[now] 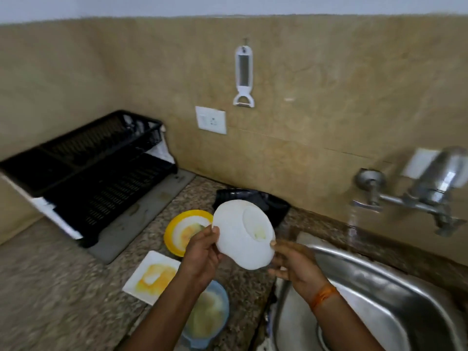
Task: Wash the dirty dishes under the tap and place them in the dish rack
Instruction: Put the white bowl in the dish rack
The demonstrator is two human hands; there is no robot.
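A white bowl [238, 236], its underside turned toward me, hangs tilted over the counter just left of the steel sink [379, 295]. My left hand [202, 252] grips its left rim and my right hand [293, 264] holds its lower right edge. Water runs from the wall tap [405, 198] into the sink. On the counter lie a dirty yellow-rimmed plate [177, 231], a stained white square plate [149, 277] and a blue bowl [212, 315] partly hidden by my left forearm. The black dish rack [96, 173] stands at the left.
A black container [276, 206] sits behind the white bowl against the wall. A grey mat [141, 214] lies under the rack. A white peeler [244, 77] and a wall socket [211, 120] are on the tiled wall.
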